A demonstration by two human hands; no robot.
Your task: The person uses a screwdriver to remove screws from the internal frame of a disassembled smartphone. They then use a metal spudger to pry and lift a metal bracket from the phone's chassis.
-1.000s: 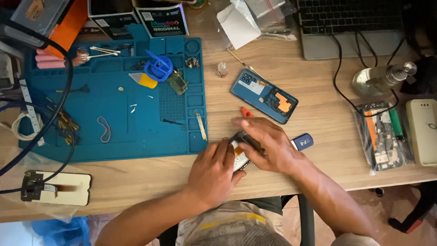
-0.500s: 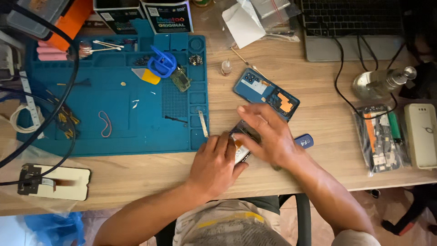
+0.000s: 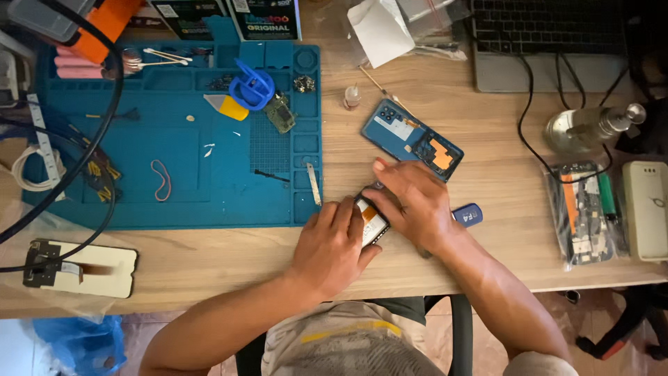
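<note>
An opened phone body (image 3: 371, 221) lies on the wooden table (image 3: 487, 139) near its front edge, mostly hidden under both hands. My left hand (image 3: 331, 244) presses on its lower left part, fingers closed over the edge. My right hand (image 3: 412, 203) covers its upper right part, fingers spread flat toward the phone's blue back cover (image 3: 412, 139), which lies loose just beyond the fingertips. Only a white and orange patch of the phone's inside shows between the hands.
A blue repair mat (image 3: 181, 167) with small parts, a blue suction tool (image 3: 252, 87) and a yellow pick (image 3: 227, 106) lies left. A laptop (image 3: 550, 42), metal dispenser (image 3: 591, 125), bagged parts (image 3: 586, 209), small blue tool (image 3: 468, 215) and a display panel (image 3: 80, 268) surround the hands.
The camera view shifted slightly. My right hand slid up and to the right over the phone, toward the back cover. My left hand stayed on the phone's lower part.
</note>
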